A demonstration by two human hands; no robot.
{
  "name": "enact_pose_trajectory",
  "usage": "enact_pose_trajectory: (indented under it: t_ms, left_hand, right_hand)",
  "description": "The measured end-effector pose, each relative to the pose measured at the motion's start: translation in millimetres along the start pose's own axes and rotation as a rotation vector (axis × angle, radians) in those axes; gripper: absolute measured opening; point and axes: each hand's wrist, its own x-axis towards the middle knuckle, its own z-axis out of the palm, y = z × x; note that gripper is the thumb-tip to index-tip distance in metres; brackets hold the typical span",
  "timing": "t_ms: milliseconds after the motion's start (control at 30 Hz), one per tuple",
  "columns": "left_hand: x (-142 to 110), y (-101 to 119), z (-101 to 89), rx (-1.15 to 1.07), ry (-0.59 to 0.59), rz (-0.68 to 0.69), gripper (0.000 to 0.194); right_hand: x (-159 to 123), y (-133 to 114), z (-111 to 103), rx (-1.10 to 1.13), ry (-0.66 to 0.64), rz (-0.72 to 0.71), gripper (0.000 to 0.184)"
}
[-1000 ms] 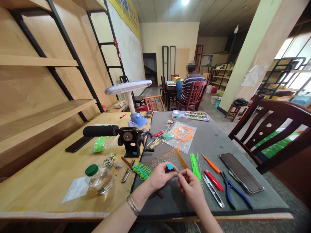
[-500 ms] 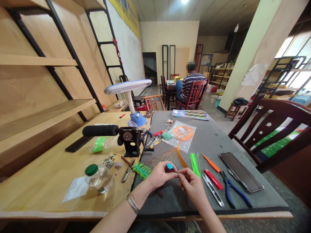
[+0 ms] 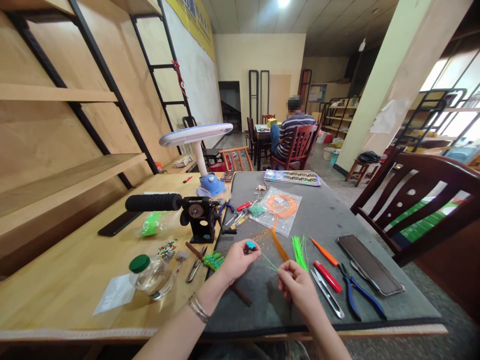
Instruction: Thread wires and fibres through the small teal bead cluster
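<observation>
My left hand (image 3: 238,260) is closed over the dark mat, with a small turquoise piece (image 3: 250,245) showing at its fingertips. A thin green line (image 3: 269,261) stretches from there to my right hand (image 3: 297,282), whose thumb and fingers pinch its other end. Beneath my left forearm passes a brown stick (image 3: 240,294). Just left of that hand lies a bundle of short green and blue strands (image 3: 213,260) on a stick. Bright green strands (image 3: 299,252) and orange-brown strands (image 3: 279,245) lie beyond my right hand.
To the right lie snips (image 3: 328,295), a red-handled tool (image 3: 327,276), an orange pointed tool (image 3: 324,251), blue pliers (image 3: 362,297) and a phone (image 3: 370,264). A jar (image 3: 152,277), a black winding device (image 3: 200,217) and a lamp (image 3: 197,134) stand left. A person (image 3: 294,130) sits farther back.
My hands, close together before, have moved apart: the left went left, the right slightly down. The green line between them now shows stretched out.
</observation>
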Motion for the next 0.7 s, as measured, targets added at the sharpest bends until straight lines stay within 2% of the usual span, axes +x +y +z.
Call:
enact_pose_trajectory:
  t_ms: [167, 200, 267, 300, 367, 467, 567, 633, 700]
  left_hand:
    - [-12.3, 16.9, 0.7, 0.173, 0.150, 0.203, 0.016]
    - [-16.4, 21.8, 2.6, 0.200, 0.113, 0.246, 0.016]
    - [-23.6, 29.2, 7.9, 0.282, -0.071, 0.323, 0.015]
    - [-26.1, 31.1, 11.0, 0.330, -0.127, 0.341, 0.018]
    - [-28.4, 31.1, 17.1, 0.383, -0.161, 0.353, 0.024]
    - [-26.1, 25.2, 24.4, 0.317, -0.151, 0.298, 0.024]
    - [-20.9, 19.7, 28.4, 0.058, -0.102, 0.129, 0.014]
    - [-17.9, 17.7, 29.4, -0.145, -0.050, 0.003, 0.018]
    - [-16.2, 16.2, 29.3, -0.296, -0.009, -0.091, 0.025]
  right_hand:
    - [3.1, 2.0, 2.9, 0.114, 0.037, 0.072, 0.033]
    - [3.3, 2.0, 3.4, 0.125, 0.038, 0.078, 0.034]
    - [3.3, 1.2, 4.3, 0.137, 0.029, 0.078, 0.036]
    - [3.2, 0.5, 4.6, 0.136, 0.019, 0.073, 0.038]
    - [2.7, -1.5, 4.8, 0.122, -0.003, 0.060, 0.041]
    - [1.7, -4.8, 3.6, 0.084, -0.022, 0.030, 0.044]
    - [0.2, -7.7, 2.2, 0.087, 0.025, -0.023, 0.043]
    - [-1.1, -9.2, 2.6, 0.124, 0.061, -0.049, 0.042]
    - [-2.0, -9.8, 4.8, 0.171, 0.030, -0.042, 0.045]
